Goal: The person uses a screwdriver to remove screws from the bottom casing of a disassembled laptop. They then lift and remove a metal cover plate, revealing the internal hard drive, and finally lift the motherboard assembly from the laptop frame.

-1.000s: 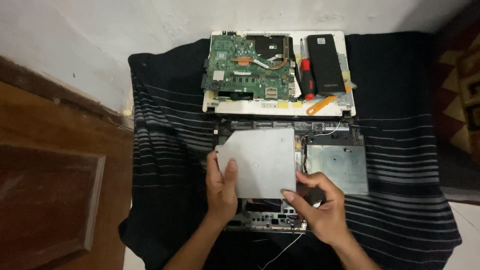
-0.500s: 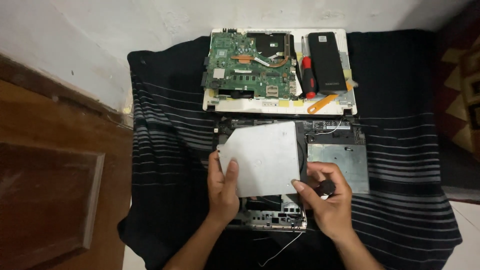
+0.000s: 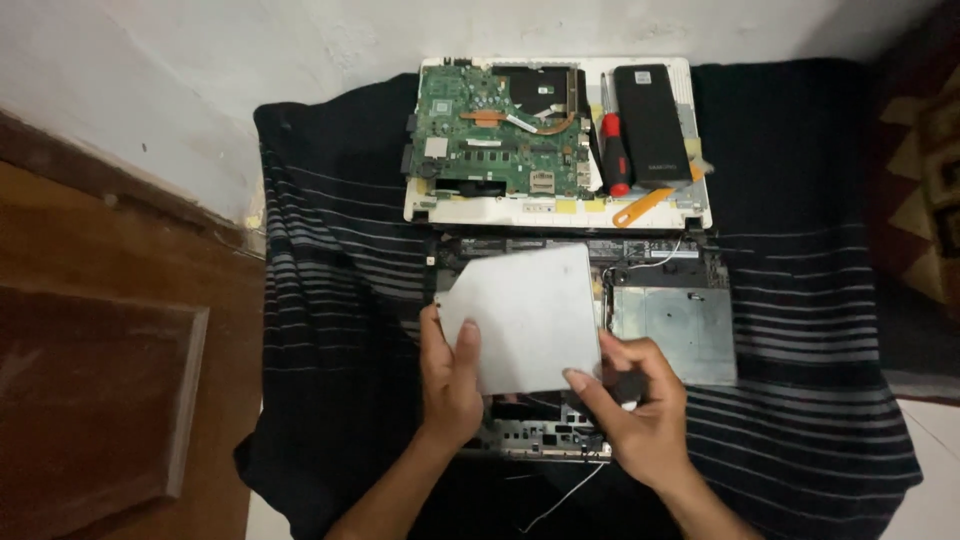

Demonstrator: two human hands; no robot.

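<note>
Grey sheet-metal, the thin optical drive [image 3: 525, 320] is held slightly tilted over the left half of the opened laptop base [image 3: 672, 330], on the striped cloth [image 3: 330, 290]. It is judged light, stiff and smooth, best gripped by its edges. The left hand [image 3: 450, 375] is clamped on the near left edge, the right hand [image 3: 640, 420] pinched on the near right corner.

We see a pale grey metal drive [image 3: 525, 320] over a black cloth [image 3: 340, 300] banded with thin white stripes. The circuit board [image 3: 490, 145] is green on a white tray [image 3: 560, 212], beside a red-and-black screwdriver [image 3: 613, 155], a black battery [image 3: 652, 122] and an orange pry tool [image 3: 645, 207].
</note>
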